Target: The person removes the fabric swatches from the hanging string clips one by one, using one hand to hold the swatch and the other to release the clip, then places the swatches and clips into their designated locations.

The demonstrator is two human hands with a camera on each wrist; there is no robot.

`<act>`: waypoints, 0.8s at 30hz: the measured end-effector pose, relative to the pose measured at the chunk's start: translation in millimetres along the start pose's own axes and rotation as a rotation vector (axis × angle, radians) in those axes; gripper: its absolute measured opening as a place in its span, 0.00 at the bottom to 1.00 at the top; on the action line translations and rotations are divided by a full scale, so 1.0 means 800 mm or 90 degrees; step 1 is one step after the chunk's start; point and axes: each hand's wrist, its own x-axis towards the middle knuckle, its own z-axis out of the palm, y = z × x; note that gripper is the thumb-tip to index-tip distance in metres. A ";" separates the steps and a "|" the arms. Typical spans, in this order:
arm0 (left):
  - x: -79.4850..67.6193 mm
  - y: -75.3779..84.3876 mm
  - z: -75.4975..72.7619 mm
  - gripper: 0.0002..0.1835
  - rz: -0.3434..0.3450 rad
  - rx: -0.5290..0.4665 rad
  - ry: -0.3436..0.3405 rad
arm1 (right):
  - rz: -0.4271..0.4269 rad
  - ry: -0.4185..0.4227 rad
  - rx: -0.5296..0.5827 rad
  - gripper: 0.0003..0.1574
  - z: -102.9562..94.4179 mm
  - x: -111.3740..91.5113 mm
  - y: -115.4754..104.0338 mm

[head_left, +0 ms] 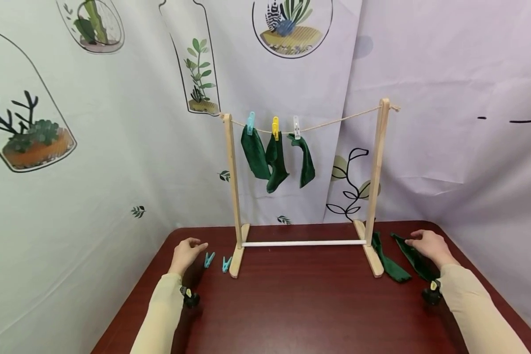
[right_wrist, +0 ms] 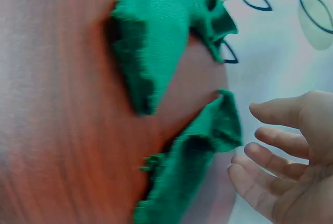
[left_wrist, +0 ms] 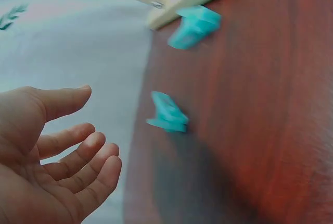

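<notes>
My left hand (head_left: 186, 254) hovers at the table's left side, its fingers relaxed and holding nothing. Two light blue clothespins (left_wrist: 169, 113) lie on the tabletop just to its right, apart from the fingertips. At the right side, my right hand (head_left: 430, 247) is over a green sock (head_left: 415, 256); the right wrist view shows a gap between its loose fingers and the cloth. A second green sock (right_wrist: 156, 31) lies beside the rack's right foot. Three more green socks (head_left: 255, 153) hang from a string, under a blue clothespin (head_left: 250, 123), a yellow clothespin (head_left: 275, 128) and a white clothespin (head_left: 296, 127).
A wooden rack (head_left: 378, 167) stands at the back of the dark red table (head_left: 301, 300), with a string (head_left: 345, 118) across its top and a white rod (head_left: 303, 243) low between its posts. White patterned cloth (head_left: 128, 123) hangs behind and around the table.
</notes>
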 end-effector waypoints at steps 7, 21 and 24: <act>0.004 0.027 -0.023 0.28 0.022 -0.002 0.010 | -0.029 0.032 -0.017 0.34 -0.023 0.004 -0.018; 0.019 0.101 -0.081 0.32 0.100 0.005 0.075 | -0.142 0.167 0.001 0.30 -0.088 -0.004 -0.084; 0.018 0.117 -0.087 0.31 0.121 0.002 0.090 | -0.143 0.180 0.014 0.32 -0.100 -0.011 -0.100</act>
